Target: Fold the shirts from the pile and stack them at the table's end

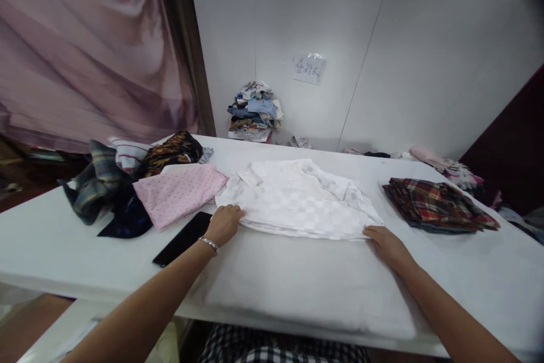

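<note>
The left hand (224, 223) lies palm down with its fingers gathered on the near left corner of a white checked shirt (297, 199), a bracelet (209, 244) at the wrist. The right hand (385, 243) rests flat at the shirt's near right corner, fingertips on the hem; whether they pinch the cloth or only press it cannot be told.

The shirt lies near the middle of the white table (297, 284), closer to the near edge, on a padded part of the cover. It already looks folded over into a rough rectangle, with layers showing along its near hem, yet the far side is still rumpled, so by my reading the folding is partway done, with smoothing and further folds left.

Just left of the left hand a black phone (182, 238) lies flat. Beyond it, toward the left end, a pink dotted garment (178, 193) touches the shirt, with a loose heap of unfolded clothes (110, 176) behind. Toward the right edge sits a folded red plaid shirt (437, 204), apart from the white one. A pile of clothes (254, 111) stands against the wall past the far edge.
</note>
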`<state>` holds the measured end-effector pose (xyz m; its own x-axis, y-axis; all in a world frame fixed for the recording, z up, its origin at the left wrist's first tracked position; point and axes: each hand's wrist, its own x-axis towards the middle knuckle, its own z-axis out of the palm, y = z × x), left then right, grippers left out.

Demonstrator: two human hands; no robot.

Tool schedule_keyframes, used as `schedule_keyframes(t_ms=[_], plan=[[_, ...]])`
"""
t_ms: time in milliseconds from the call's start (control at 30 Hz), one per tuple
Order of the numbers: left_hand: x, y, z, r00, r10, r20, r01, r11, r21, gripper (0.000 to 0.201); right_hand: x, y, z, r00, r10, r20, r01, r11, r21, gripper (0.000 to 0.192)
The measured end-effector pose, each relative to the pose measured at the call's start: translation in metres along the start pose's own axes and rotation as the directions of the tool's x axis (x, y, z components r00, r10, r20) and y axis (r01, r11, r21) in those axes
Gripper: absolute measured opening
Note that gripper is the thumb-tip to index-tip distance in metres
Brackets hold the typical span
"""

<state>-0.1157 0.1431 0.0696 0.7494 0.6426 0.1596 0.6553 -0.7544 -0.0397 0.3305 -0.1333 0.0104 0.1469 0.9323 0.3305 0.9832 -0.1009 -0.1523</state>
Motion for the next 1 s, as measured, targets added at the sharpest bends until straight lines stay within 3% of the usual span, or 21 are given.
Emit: schedule_keyframes(t_ms=[100,233,400,467,567,667,767,900,1000], plan=[[-0.004,0.004,-0.017,1.000,-0.005,-0.031,0.005,1.000,-0.013,0.038,-0.001,0.003,-0.013,0.999,-0.002,-0.033,0.001,1.000,-0.015,0.038],[-0.030,0.010,-0.029,0.996,0.057,-0.075,-0.058,0.998,-0.018,0.038,-0.024,0.005,-0.028,0.994,-0.034,-0.100,0.031,0.999,-0.035,0.034],[-0.061,0.015,-0.015,0.994,0.087,0.062,-0.079,0.990,-0.115,0.039,-0.051,-0.005,-0.025,0.998,-0.055,0.017,0.055,0.998,-0.014,0.035],[-0.065,0.012,-0.013,0.992,0.066,0.110,-0.045,0.982,-0.183,0.043,-0.052,-0.011,-0.027,0.997,0.002,0.080,-0.004,1.000,0.026,0.037],[-0.055,0.001,-0.026,0.970,0.021,0.243,0.070,0.931,-0.357,0.048,-0.041,-0.016,-0.040,0.979,0.109,0.172,-0.135,0.980,0.146,0.040],[-0.016,-0.012,-0.043,0.960,-0.037,0.278,0.174,0.856,-0.486,0.046,-0.017,-0.022,-0.053,0.952,0.258,0.165,-0.297,0.907,0.298,0.038],[0.052,-0.020,-0.046,0.980,-0.143,0.141,0.191,0.876,-0.443,0.048,0.017,-0.039,-0.056,0.927,0.324,0.189,-0.375,0.822,0.428,0.033],[0.157,-0.017,-0.024,0.964,-0.242,0.107,0.263,0.918,-0.297,0.046,0.057,-0.066,-0.044,0.919,0.286,0.271,-0.389,0.764,0.515,0.030],[0.219,-0.009,-0.004,0.953,-0.278,0.125,0.301,0.919,-0.254,0.047,0.068,-0.076,-0.034,0.914,0.235,0.330,-0.389,0.737,0.553,0.028]])
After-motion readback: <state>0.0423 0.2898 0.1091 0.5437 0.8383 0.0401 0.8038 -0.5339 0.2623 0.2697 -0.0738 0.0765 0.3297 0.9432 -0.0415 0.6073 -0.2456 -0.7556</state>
